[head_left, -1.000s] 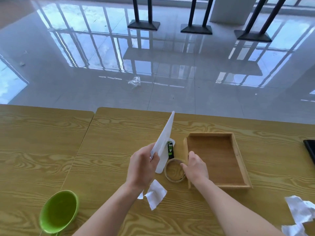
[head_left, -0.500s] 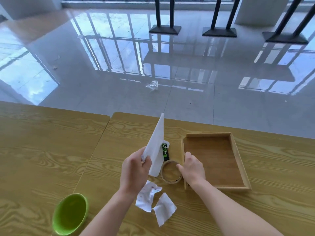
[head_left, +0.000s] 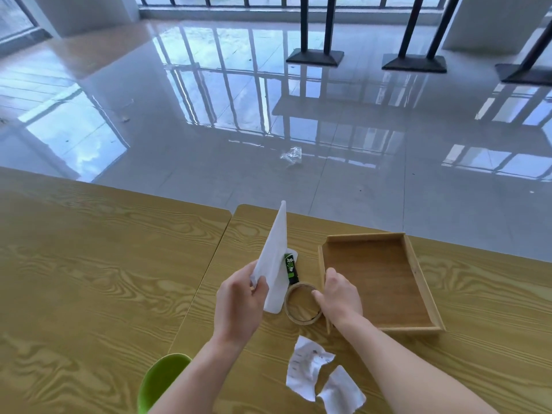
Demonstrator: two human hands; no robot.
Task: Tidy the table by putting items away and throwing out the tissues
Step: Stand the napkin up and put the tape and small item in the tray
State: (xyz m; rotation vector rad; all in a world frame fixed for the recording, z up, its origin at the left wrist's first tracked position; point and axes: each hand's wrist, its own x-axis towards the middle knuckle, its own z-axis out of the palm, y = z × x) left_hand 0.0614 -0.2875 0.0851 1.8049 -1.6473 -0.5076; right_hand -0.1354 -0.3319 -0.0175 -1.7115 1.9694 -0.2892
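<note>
The left hand pinches a white sheet near its bottom edge and holds it up on end, so its tip points away over the table. It held the sheet the same way a second ago, so nothing has been put down yet. The right hand is curled on the near side of the tape ring, with its fingers on the rim by the tray. That hand was on the ring a second ago too, and the ring still lies flat on the table, touching or almost touching the tray's left wall. I cannot tell if the ring is gripped tight or only touched. The tray is bare inside. A green and black tube lies just behind the ring, partly hidden by the sheet. Two crumpled tissues lie near the person, now more in view because the head has turned. A green bowl sits at the near edge, left of the arms. So little of the tidying looks done. The next step is likely to lift the ring into the tray.
</note>
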